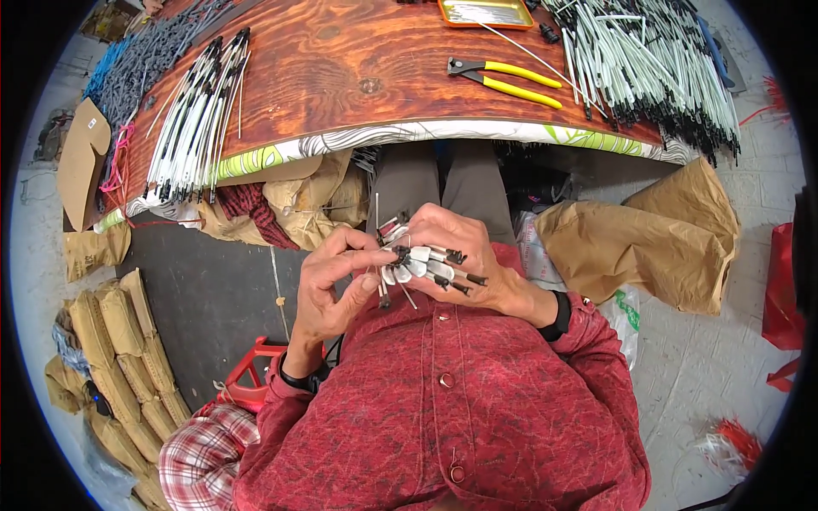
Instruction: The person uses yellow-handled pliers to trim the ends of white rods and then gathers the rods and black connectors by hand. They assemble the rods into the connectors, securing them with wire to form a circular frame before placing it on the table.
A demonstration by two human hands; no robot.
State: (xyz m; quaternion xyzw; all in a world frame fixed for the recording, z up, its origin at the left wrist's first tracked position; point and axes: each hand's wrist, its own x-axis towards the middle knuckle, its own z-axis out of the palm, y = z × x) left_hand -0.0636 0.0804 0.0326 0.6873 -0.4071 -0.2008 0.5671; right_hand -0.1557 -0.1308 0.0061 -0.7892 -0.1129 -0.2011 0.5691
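Note:
In front of my chest I hold a bundle of thin rods (415, 266), which look like umbrella ribs, with white pieces, black joints and a few bare metal wires. My right hand (490, 272) is closed around the bundle from the right side. From the left, my left hand (322, 285) has its thumb and fingers bent onto the dark middle of the bundle, at its near end. Exactly what its fingertips pinch is too small to make out. Black tips fan out to the right, below my right hand's fingers.
On the wooden table (341, 51) lie yellow-handled pliers (511, 81), an orange tray (486, 13) and a big pile of pale rods (643, 68). A smaller rod bundle (200, 123) overhangs the left front edge. Brown paper (639, 238), stacked packs (128, 358) and a red stool (256, 375) surround me.

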